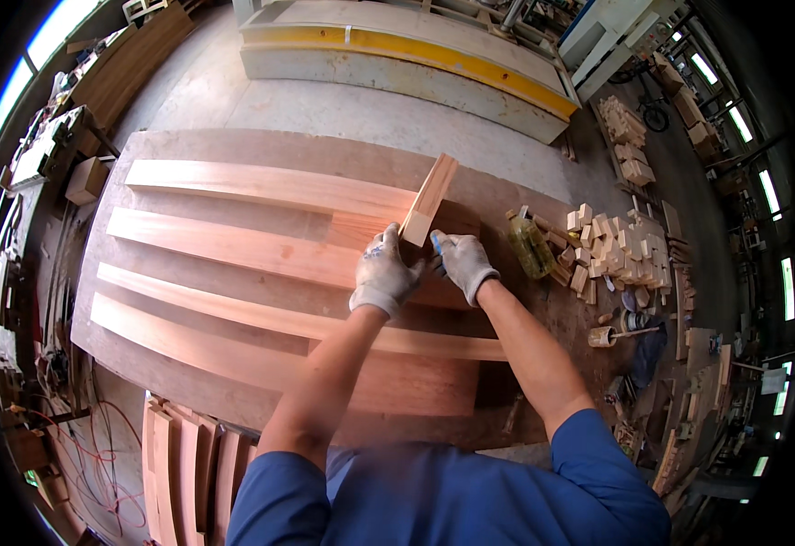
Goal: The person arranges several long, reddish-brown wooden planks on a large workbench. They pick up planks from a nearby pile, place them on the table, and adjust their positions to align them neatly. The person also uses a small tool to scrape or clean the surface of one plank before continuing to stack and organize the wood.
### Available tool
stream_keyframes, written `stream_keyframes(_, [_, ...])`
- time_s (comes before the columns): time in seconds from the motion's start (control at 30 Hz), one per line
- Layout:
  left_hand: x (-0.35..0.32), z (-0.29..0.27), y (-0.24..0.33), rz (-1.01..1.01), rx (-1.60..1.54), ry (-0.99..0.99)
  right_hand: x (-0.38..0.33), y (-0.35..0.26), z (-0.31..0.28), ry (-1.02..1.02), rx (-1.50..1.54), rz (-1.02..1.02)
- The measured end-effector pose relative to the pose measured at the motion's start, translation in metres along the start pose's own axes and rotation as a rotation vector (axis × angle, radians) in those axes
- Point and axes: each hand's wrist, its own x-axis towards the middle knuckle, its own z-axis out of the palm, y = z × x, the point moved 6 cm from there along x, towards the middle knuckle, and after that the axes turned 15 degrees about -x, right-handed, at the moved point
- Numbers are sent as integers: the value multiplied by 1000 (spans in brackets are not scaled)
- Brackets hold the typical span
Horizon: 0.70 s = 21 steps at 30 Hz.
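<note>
A short, squared wooden block (431, 200) slants up and away over the boards, its near end between my two gloved hands. My left hand (384, 273), in a pale work glove, has its fingers closed along the block's left side. From the right, my right hand (461, 261), in a matching glove with blue at a fingertip, presses its curled fingers to the near end. The gap below the block is dark, and some fingertips are hidden. Long wooden boards (224, 237) lie side by side under and left of my hands.
The boards rest on a wide brown tabletop (106, 282). To the right lie a yellowish plastic bottle (530, 246), a heap of small wood blocks (620, 250) and a pot with a brush (602, 337). More boards (179, 464) stand at lower left. A yellow-edged machine bed (406, 59) stands beyond.
</note>
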Motion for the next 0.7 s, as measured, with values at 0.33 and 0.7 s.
stream_keyframes(0.33, [-1,2,8,27,63,52,-59,21,4,227,-335,-260])
stream_keyframes(0.7, [-2,4,16,29,81,59,-118,58,37,142,-354,-240])
